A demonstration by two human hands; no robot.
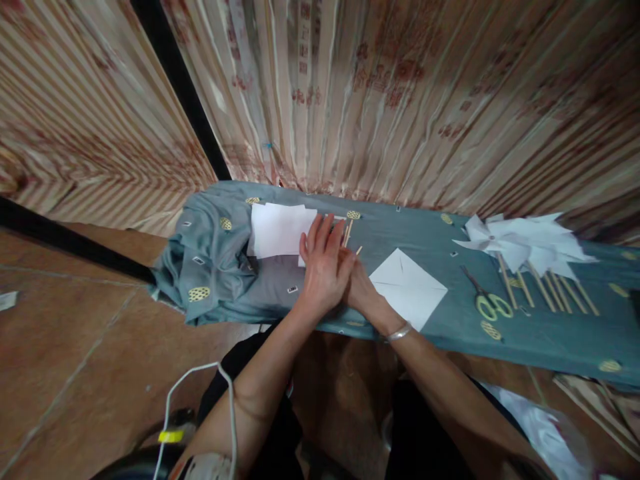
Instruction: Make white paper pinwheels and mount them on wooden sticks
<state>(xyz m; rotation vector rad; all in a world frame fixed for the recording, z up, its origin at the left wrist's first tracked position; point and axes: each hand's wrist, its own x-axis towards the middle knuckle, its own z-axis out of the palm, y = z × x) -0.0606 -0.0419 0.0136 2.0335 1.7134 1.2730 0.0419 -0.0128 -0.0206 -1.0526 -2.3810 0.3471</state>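
My left hand (323, 270) lies flat with its fingers stretched out, over the cloth and partly across my right hand. My right hand (359, 288) has a silver bracelet at the wrist, and its fingers are hidden behind the left. A bit of white paper shows at the left hand's edge; what else is under the hands cannot be seen. Thin wooden sticks (349, 230) poke out just beyond the fingers. To the left is a stack of white paper sheets (283, 230). A square white sheet with cut lines (410, 290) rests right of my right hand.
Scissors with yellow-green handles (493, 305) lie farther right on the grey-green cloth (425, 230). Beyond them are several white paper pinwheels (530, 243) on wooden sticks. A striped curtain (350, 100) hangs behind, with dark poles at the left. A white cable (233, 400) loops by my left forearm.
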